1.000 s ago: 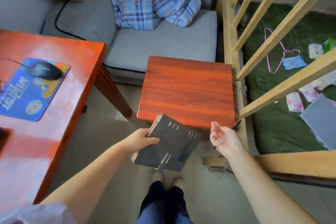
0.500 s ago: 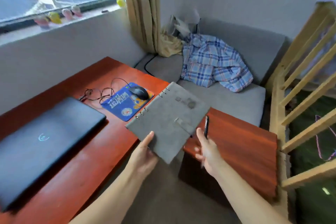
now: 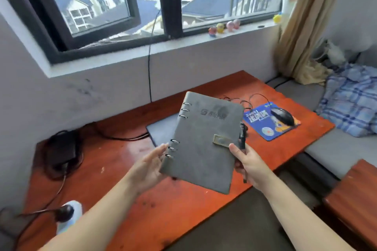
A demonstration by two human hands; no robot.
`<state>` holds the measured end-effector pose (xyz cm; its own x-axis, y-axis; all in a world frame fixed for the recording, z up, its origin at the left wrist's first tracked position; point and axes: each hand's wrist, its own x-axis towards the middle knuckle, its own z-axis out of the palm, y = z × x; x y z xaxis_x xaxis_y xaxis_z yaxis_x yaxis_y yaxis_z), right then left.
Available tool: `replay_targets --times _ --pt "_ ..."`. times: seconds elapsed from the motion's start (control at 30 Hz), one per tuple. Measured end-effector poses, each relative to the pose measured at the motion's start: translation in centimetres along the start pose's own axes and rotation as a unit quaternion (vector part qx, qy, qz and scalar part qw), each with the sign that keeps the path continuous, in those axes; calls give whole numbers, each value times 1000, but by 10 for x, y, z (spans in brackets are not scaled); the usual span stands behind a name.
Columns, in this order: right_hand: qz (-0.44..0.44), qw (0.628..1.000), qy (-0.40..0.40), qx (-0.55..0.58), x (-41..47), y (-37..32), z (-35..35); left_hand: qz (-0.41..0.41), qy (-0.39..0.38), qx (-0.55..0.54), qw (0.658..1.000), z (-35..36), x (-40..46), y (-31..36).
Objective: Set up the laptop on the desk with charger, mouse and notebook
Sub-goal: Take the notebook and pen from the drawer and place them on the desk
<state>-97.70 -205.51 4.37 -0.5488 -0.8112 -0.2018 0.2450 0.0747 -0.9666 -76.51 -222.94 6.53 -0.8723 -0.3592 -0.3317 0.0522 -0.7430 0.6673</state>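
Holding a grey ring-bound notebook (image 3: 204, 140) above the red table (image 3: 126, 171), closed, cover facing the camera, tilted with its top edge away. Left hand (image 3: 150, 166): fingers extended, supporting the ring-side edge and underside. Right hand (image 3: 247, 164): thumb pressed on the cover near the clasp (image 3: 221, 140), remaining fingers behind; it also pinches a dark pen (image 3: 242, 138) upright along the notebook's right edge.

Laptop (image 3: 161, 130): closed, flat on table, mostly hidden behind the notebook. Charger brick (image 3: 62, 150): at the table's left end, a cable running from it toward the laptop. Whether it is plugged in cannot be told. Mouse (image 3: 282, 116): on a blue mouse pad (image 3: 265, 126) toward the table's right end, cord looped behind it.

Window sill (image 3: 183, 44) above the table carries small toy figures (image 3: 224, 27). Plaid cloth (image 3: 350, 98) lies on the grey seat (image 3: 336, 149), right.
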Motion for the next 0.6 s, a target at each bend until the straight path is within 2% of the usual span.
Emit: replay_targets --times 0.13,0.27,0.4,0.5,0.6 --pt "29 993 -88 -67 11 3 46 24 25 131 991 -39 -29 16" --pt "30 982 -135 -130 25 13 84 45 91 106 989 -75 -57 -1" --pt "36 978 -131 -160 39 43 137 83 248 80 962 -106 -79 -29" --pt "54 971 -110 -206 47 80 168 64 366 81 925 -126 -83 -46" --pt "84 961 -90 -246 53 112 183 51 447 104 887 -145 -80 -59"
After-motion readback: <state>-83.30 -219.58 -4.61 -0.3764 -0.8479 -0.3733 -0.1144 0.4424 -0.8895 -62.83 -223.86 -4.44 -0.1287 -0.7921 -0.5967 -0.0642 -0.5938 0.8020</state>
